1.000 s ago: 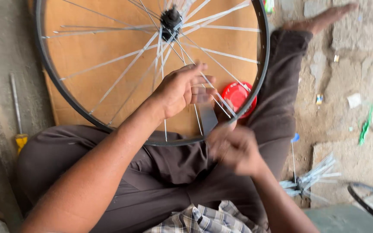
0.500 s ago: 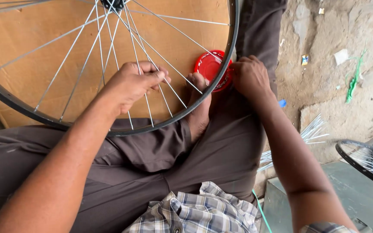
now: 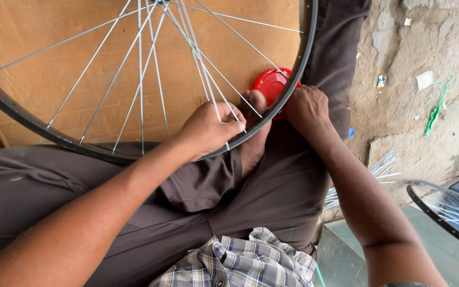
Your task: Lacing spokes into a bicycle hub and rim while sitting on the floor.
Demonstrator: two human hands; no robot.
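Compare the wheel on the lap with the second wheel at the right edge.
The wheel on the lap fills much of the view; the second wheel shows only an arc at the frame's edge. The left hand grips spokes of the lap wheel and the right hand is at its rim; nobody touches the second wheel. Both have dark rims and thin silver spokes.

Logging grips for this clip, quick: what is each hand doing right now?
Left hand: closed, pinching a spoke just inside the wheel rim.
Right hand: curled against the rim's outer edge beside the red lid; what it holds cannot be told.
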